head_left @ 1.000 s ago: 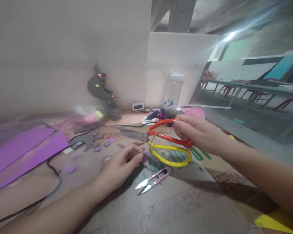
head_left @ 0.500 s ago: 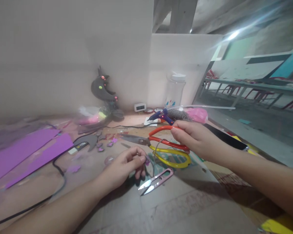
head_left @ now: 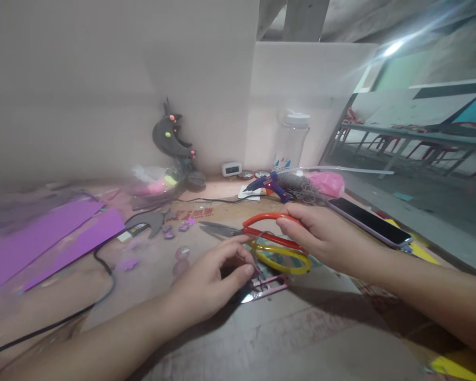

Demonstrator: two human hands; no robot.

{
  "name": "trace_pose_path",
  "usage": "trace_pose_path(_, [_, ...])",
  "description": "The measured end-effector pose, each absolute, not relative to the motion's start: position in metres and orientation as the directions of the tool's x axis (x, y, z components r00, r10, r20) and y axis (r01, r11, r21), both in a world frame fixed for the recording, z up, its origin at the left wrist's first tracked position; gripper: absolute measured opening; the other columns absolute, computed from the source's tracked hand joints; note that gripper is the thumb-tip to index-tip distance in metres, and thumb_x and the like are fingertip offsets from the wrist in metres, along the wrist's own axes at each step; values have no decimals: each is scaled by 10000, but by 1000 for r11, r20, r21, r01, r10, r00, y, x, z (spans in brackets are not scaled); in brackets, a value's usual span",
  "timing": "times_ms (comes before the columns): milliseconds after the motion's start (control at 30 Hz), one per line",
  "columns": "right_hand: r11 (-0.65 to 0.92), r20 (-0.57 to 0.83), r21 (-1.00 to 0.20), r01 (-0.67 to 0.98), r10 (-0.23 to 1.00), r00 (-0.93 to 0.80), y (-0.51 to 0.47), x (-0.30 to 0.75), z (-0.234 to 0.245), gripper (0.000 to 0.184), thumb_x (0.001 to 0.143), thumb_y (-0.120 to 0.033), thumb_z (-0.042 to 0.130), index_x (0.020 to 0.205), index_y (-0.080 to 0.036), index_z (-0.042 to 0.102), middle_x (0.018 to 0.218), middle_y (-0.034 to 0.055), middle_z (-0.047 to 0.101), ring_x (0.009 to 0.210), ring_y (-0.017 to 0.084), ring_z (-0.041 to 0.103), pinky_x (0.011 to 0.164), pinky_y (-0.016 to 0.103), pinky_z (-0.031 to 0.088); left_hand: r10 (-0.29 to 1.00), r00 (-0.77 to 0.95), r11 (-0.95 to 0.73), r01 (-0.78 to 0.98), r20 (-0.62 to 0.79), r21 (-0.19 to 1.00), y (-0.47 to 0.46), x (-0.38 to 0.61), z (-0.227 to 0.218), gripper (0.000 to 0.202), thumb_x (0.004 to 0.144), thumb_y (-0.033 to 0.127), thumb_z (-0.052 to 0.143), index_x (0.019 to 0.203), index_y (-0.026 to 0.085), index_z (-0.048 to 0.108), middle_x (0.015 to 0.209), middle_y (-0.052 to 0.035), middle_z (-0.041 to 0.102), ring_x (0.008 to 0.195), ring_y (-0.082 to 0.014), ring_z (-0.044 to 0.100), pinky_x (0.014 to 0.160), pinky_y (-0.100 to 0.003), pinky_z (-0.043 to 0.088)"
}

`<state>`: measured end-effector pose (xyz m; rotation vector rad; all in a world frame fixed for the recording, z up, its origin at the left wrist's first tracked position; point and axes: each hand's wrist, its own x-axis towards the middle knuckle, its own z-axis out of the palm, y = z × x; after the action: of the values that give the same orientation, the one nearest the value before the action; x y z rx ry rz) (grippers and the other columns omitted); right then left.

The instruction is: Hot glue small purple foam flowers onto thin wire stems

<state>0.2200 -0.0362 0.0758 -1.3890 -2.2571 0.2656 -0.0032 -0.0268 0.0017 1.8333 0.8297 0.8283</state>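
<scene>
My right hand [head_left: 315,230] is closed on the upper, red handle of a pair of scissors [head_left: 277,240]. The blades point left and the yellow handle lies lower. Just left of it, my left hand [head_left: 218,275] pinches a small purple piece [head_left: 257,271], mostly hidden by the fingertips. A thin grey cord [head_left: 255,248] loops from that piece past the scissor handles. Under the left fingertips lie pink thread snips [head_left: 273,289], their blades partly covered by the hand.
Purple sheets [head_left: 75,246] and a black cable [head_left: 107,264] lie left, small purple and grey cutouts [head_left: 168,233] nearer the middle. Behind are a dark crescent ornament [head_left: 168,137], a small clock [head_left: 231,169], a blue glue gun [head_left: 269,184], a bottle [head_left: 293,140]; a phone [head_left: 371,222] is right.
My left hand has moved right, toward the scissor handles, and now covers part of the thread snips. My right hand still holds the scissors. The whole view has shifted slightly.
</scene>
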Motion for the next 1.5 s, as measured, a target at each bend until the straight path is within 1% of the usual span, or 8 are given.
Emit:
trace_pose_path(167, [500,293,-341,796,861,-415,-40,216,79,336,956,-380,382,691,-204,489,639,11,549,574,140,482,535,259,305,797,603,-32,-12,32,999,-21,-2,5,218,798,387,710,780,182,638,984,-98,723,1024,-261,650,888,-366,489])
trace_pose_path(267, [502,284,-338,796,861,-422,-40,216,80,318,951,-374,383,714,-203,509,651,15,565,583,143,499,537,258,314,815,579,68,-102,4,992,-16,-4,6,220,778,367,748,800,166,661,879,-53,715,828,-184,660,801,-305,502])
trace_pose_path(533, [503,312,-350,790,858,-408,-39,217,79,320,939,-344,409,647,-214,430,568,-20,497,501,117,443,494,246,278,985,175,16,-148,10,989,0,-9,1,240,766,381,751,817,152,698,820,-44,722,806,-170,657,807,-286,485])
trace_pose_path(1000, [498,331,-348,794,858,-393,-29,230,76,351,960,-410,407,674,-210,443,594,-20,478,525,121,431,495,258,278,997,42,-54,-218,64,974,11,-16,-5,246,767,409,734,838,177,693,849,-15,701,828,-159,631,797,-267,487])
trace_pose_path(1100, [381,188,-534,754,924,-334,-15,241,78,380,969,-481,390,716,-210,470,634,-21,496,560,124,494,514,248,358,991,11,-130,-192,134,973,12,-16,-5,251,788,413,714,825,168,681,852,-18,691,838,-160,622,836,-278,472])
trace_pose_path(1233, [183,-208,-701,689,873,-442,13,269,79,428,918,-567,470,701,-200,505,672,-12,556,511,105,525,517,253,426,988,20,-152,-101,154,983,12,-16,-5,266,819,425,681,842,160,678,875,-32,688,858,-170,613,826,-274,459])
trace_pose_path(1367, [67,-497,-604,794,748,-441,33,296,75,429,860,-605,542,715,-202,545,633,1,616,480,132,566,499,273,446,987,15,-160,10,159,987,10,-15,-5,277,817,444,677,833,167,675,864,-27,693,848,-176,617,804,-263,447])
trace_pose_path(1500, [95,-550,-457,885,751,-365,45,316,70,392,858,-574,548,766,-195,584,641,13,642,500,159,610,540,298,482,989,56,-143,44,140,989,8,-14,-5,283,804,449,680,860,173,651,848,-26,682,785,-183,634,758,-287,470])
